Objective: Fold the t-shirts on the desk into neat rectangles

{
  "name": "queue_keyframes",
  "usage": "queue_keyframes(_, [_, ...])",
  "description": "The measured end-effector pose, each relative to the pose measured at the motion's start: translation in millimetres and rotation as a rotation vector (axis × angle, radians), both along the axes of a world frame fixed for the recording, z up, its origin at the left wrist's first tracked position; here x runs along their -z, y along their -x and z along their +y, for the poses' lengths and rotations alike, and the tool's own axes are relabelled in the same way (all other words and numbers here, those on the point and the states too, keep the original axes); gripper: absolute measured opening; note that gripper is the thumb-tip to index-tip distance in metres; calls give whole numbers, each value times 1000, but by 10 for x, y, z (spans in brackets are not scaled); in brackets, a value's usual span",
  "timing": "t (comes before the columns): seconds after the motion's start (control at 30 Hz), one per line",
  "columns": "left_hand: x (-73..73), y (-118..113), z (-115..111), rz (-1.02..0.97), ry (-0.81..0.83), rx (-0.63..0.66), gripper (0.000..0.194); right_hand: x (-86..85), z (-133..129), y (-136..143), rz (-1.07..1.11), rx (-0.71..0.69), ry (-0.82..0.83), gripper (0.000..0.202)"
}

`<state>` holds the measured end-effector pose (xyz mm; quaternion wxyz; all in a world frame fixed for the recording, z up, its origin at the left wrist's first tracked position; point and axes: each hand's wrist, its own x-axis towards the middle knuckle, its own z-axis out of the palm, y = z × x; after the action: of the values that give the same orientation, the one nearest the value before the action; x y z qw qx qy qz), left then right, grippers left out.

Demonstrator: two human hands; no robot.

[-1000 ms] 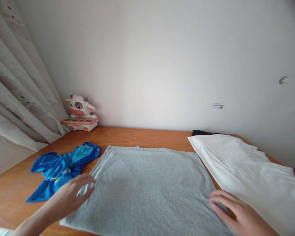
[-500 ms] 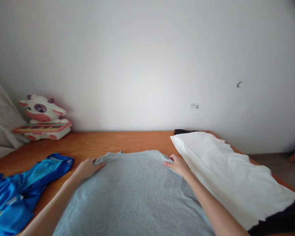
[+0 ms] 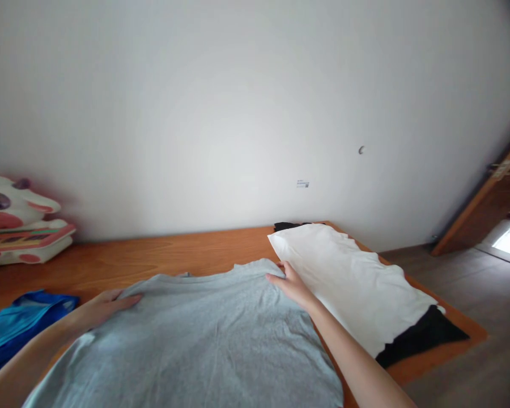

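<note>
"Grey shirt [image 3: 208, 340] at the front, laid across the middle of a wooden table [image 3: 174, 252] and running down out of view toward the near edge."

"What are the hands doing?"

"Both hold its far end. The left hand [image 3: 104, 309] pinches the far left corner of the cloth, thumb on top, the other fingers partly hidden. The right hand [image 3: 295, 286] pinches the far right corner, thumb over the fabric and fingers at its edge. Between them the shirt's far edge dips slightly, and soft creases run down from it."

"What lies to the left?"

"A blue garment [image 3: 29, 314], cut off by the side of the view, on the table near the left hand. Farther back, by the table's far edge, sits a toy cow [image 3: 21, 204] with a pink-edged toy keyboard [image 3: 29, 238] in front of it."

"And to the right?"

"A white cloth [image 3: 340, 272] stretches along the table's right edge, wrinkled on its outer side. Black fabric [image 3: 425, 337] shows at its near end, close to the near right corner, with more black at the far right corner. Behind the table rises a pale wall [image 3: 195, 113] bearing a small label [image 3: 302, 183]; beyond, a brown door [image 3: 480, 204] stands over a grey floor [image 3: 463, 283]."
</note>
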<state>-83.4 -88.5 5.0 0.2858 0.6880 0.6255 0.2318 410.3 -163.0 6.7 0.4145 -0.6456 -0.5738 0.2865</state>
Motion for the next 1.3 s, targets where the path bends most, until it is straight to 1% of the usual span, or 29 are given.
queue_keyframes(0.07, [-76, -81, 97, -79, 31, 44, 55, -125, -180, -65, 91, -60, -39, 41])
queue_keyframes(0.1, [-123, -145, 157, -107, 11, 58, 55, -196, -288, -102, 126, -95, -65, 38])
queue_keyframes(0.17, [-218, -320, 276, -87, -171, 11, 56, -336, -530, -181, 137, -125, -125, 30])
queue_keyframes(0.23, [-308, -548, 369, -46, -297, -5, 54, -458, -796, -260, 72, -77, -188, 27])
queue_keyframes(0.3, [-416, -819, 434, -31, -370, 22, 50, -554, -1067, -341, 0, -9, -230, 27])
queue_keyframes(0.37, [-581, -1141, 499, -25, -431, 92, 46, -642, -1320, -432, -38, 55, -246, 28])
queue_keyframes(0.4, [-694, -1328, 545, -14, -456, 126, 45, -693, -1432, -487, -46, 92, -251, 28])
queue_keyframes(0.47, [-984, -1776, 676, 39, -461, 197, 44, -822, -1610, -629, -53, 183, -254, 30])
queue_keyframes(0.5, [-1155, -2045, 763, 67, -470, 219, 42, -901, -1670, -723, -58, 237, -252, 32])
queue_keyframes(0.57, [-1516, -2680, 965, 125, -493, 277, 35, -1065, -1715, -969, -75, 361, -248, 35])
queue_keyframes(0.63, [-1837, -3421, 1169, 169, -552, 270, 31, -1185, -1659, -1305, -116, 492, -241, 40])
queue_keyframes(0.67, [-1954, -3810, 1254, 183, -597, 268, 32, -1208, -1598, -1505, -147, 551, -233, 42])
queue_keyframes(0.7, [-2030, -4195, 1317, 172, -628, 278, 33, -1198, -1525, -1722, -186, 603, -214, 44])
queue_keyframes(0.73, [-2056, -4562, 1347, 156, -656, 290, 39, -1150, -1448, -1949, -229, 650, -185, 45])
queue_keyframes(0.77, [-2029, -4894, 1337, 144, -673, 300, 49, -1065, -1377, -2176, -284, 706, -133, 47])
queue_keyframes(0.8, [-1950, -5177, 1280, 138, -680, 335, 56, -946, -1322, -2395, -348, 757, -45, 48])
queue_keyframes(0.83, [-1824, -5397, 1173, 134, -677, 391, 56, -798, -1290, -2594, -409, 805, 78, 51])
queue_keyframes(0.87, [-1661, -5542, 1018, 134, -670, 479, 50, -631, -1284, -2765, -469, 829, 209, 53])
queue_keyframes(0.9, [-1473, -5606, 820, 140, -667, 624, 44, -456, -1302, -2900, -522, 823, 322, 55])
queue_keyframes(0.93, [-1273, -5590, 592, 148, -666, 759, 40, -286, -1341, -2997, -563, 819, 398, 56])
queue_keyframes(1.0, [-880, -5357, 97, 165, -653, 937, 34, 4, -1440, -3084, -598, 811, 440, 60])
queue_keyframes(1.03, [-702, -5175, -144, 145, -671, 1070, 33, 108, -1480, -3082, -644, 835, 419, 65])
queue_keyframes(1.07, [-540, -4976, -365, 113, -664, 1193, 38, 181, -1504, -3058, -713, 870, 379, 69])
queue_keyframes(1.1, [-394, -4779, -558, 76, -634, 1278, 47, 222, -1503, -3013, -804, 901, 329, 73])
queue_keyframes(1.13, [-262, -4600, -719, 46, -595, 1333, 59, 234, -1477, -2950, -901, 915, 272, 74])
queue_keyframes(1.17, [-142, -4451, -846, 33, -559, 1373, 68, 221, -1425, -2870, -984, 894, 216, 71])
queue_keyframes(1.2, [-34, -4338, -943, 32, -535, 1393, 75, 189, -1353, -2774, -1039, 830, 164, 66])
queue_keyframes(1.23, [61, -4260, -1014, 44, -521, 1391, 75, 149, -1267, -2667, -1067, 733, 113, 59])
queue_keyframes(1.3, [203, -4192, -1101, 51, -526, 1368, 70, 77, -1088, -2451, -1077, 517, 18, 48])
